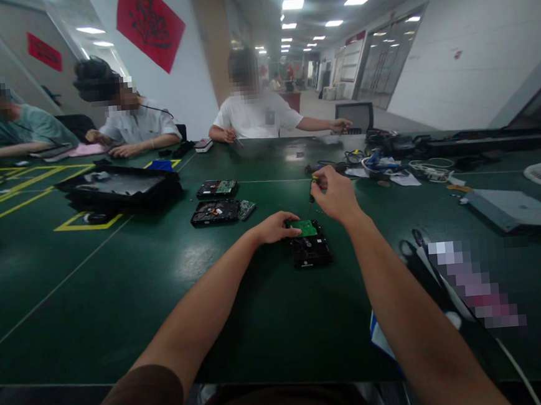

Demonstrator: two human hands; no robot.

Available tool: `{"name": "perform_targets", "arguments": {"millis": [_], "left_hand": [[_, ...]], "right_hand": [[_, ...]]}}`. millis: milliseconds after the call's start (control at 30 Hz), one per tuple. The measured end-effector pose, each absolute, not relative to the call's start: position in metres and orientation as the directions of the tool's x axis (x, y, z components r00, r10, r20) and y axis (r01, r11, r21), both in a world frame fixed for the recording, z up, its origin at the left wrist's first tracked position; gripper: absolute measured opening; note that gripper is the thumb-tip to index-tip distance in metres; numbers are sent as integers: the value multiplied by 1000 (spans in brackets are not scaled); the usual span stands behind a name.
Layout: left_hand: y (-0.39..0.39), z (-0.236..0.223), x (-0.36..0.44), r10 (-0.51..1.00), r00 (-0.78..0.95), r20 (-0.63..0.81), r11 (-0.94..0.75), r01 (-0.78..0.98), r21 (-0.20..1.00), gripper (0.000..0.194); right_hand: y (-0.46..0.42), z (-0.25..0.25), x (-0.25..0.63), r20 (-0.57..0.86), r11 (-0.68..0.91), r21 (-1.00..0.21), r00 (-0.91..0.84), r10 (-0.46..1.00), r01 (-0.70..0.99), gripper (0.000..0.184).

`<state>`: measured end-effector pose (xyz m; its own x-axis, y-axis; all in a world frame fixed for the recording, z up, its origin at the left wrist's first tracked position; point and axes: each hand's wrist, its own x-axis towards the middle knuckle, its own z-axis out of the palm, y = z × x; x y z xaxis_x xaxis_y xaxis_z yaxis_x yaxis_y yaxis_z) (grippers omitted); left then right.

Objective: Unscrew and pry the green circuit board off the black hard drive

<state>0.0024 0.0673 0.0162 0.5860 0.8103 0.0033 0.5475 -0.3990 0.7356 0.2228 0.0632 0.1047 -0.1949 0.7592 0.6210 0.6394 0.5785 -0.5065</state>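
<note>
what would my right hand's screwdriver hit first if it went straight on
The screwdriver would likely meet the far edge of the hard drive, though depth is unclear; it might hit the table just beyond.

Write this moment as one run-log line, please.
left hand: touching green board | right hand: gripping screwdriver | black hard drive: on table | farther left: black tray

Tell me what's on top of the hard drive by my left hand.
A green board is at the far end of the drive. Your left hand covers its left edge, so whatever lies under the fingers can't be seen.
</note>
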Motion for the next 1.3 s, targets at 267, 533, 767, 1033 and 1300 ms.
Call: {"name": "perform_targets", "arguments": {"millis": [267, 533, 767, 1033, 1300], "left_hand": [[68, 16, 3, 810, 586, 35, -423, 542, 726, 69], [66, 17, 3, 804, 594, 29, -421, 535, 733, 69], [67, 16, 3, 811, 584, 34, -414, 533, 738, 68], [68, 14, 2, 808, 588, 33, -416, 531, 738, 70], [64, 19, 3, 813, 581, 18, -396, 531, 749, 69]], "right_hand": [[63, 104, 221, 660, 594, -410, -225, 717, 692, 18], [65, 102, 222, 645, 575, -464, -188, 740, 674, 16], [67, 100, 220, 665, 547, -489, -115, 738, 679, 13], [71, 96, 222, 699, 559, -487, -84, 710, 671, 20], [74, 91, 220, 667, 557, -531, -90, 739, 639, 23]]}}
